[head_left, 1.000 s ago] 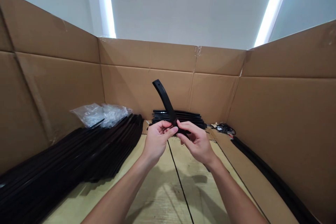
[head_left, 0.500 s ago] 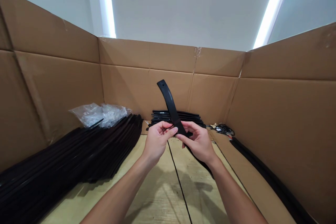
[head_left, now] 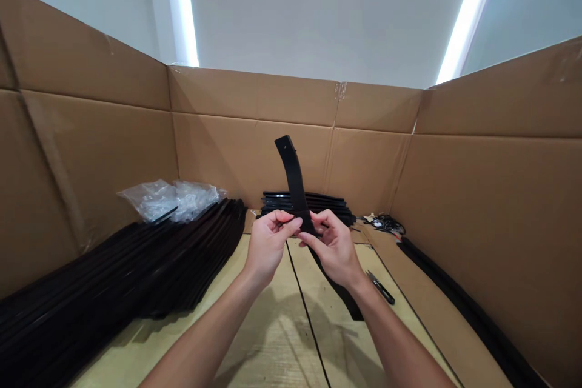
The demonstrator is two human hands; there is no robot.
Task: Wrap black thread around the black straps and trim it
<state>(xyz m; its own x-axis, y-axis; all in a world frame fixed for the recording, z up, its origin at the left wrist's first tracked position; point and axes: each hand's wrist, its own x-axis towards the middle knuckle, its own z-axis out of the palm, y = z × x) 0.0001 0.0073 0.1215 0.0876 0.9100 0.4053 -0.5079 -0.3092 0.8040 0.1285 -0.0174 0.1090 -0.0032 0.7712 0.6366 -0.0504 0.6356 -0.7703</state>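
Both forearms reach forward. The left hand point(head_left: 269, 248) and the right hand point(head_left: 334, 248) are half closed, and their fingers pinch one curved black plastic strip point(head_left: 294, 176) (its top end stands up).

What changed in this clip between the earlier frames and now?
The left hand and right hand keep hold of the black strip. Its upper end has swung right and stands more upright. The right hand has shifted left, uncovering black-handled snips on the pale board. Nothing was let go. The stacked strips and plastic bag stayed put.
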